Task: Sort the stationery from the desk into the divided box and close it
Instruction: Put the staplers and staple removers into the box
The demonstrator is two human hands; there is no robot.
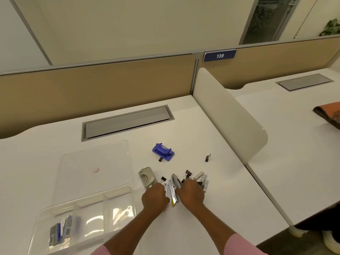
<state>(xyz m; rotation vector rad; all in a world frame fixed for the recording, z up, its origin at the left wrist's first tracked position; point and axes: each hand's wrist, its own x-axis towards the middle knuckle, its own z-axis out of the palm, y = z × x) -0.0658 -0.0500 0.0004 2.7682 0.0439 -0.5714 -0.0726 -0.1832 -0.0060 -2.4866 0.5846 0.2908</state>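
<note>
Silver tool [173,188] lay between two hands.
Left hand [155,196] and right hand [190,193] curled, grip unclear; nudged clips [187,174] could scatter.

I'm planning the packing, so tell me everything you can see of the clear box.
The box is clear plastic and stands open at the near left of the desk. Dividers split it into three visible compartments. The left one holds blue and grey items. Its lid lies back on the desk, with a small pink disc on or under it.
</note>
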